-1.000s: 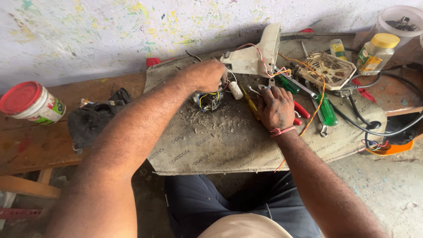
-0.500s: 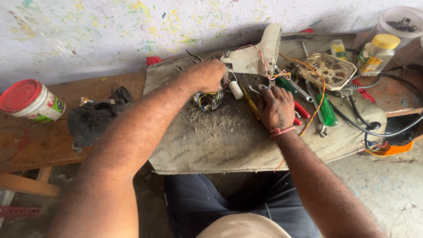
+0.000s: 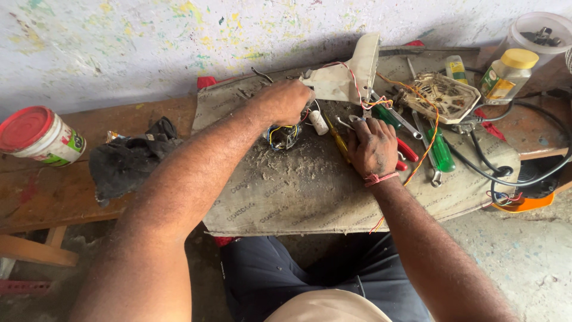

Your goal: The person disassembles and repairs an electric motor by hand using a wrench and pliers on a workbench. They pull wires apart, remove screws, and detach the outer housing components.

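Upright, cream plastic housing (image 3: 347, 76), long axis rising toward painted wall (image 3: 149, 42); gripped low by closed left hand (image 3: 286, 101). Right hand (image 3: 372, 146) curled over tools, hold unclear. Dusty cardboard mat (image 3: 310, 191) over wooden bench (image 3: 53, 197).

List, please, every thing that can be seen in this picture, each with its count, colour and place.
Cloth mat: one, grey-brown, dusty, over the bench middle.
Plastic housing: one, cream, at the mat's far edge, touched by the left hand.
Wire bundle: one, yellow, blue and black, under the left hand.
Small cylinder part: one, white, between the hands.
Screwdriver: one, green handle, right of the right hand.
Pliers: one, red handles, beside the right hand.
Round grille part: one, cream, far right of the mat.
Jar: one, yellow lid, far right.
Tub: one, white with red lid, far left.
Rag: one, black, left of the mat.
Cable: one, black, right side.
Left hand: on the housing.
Right hand: on the mat among the tools.
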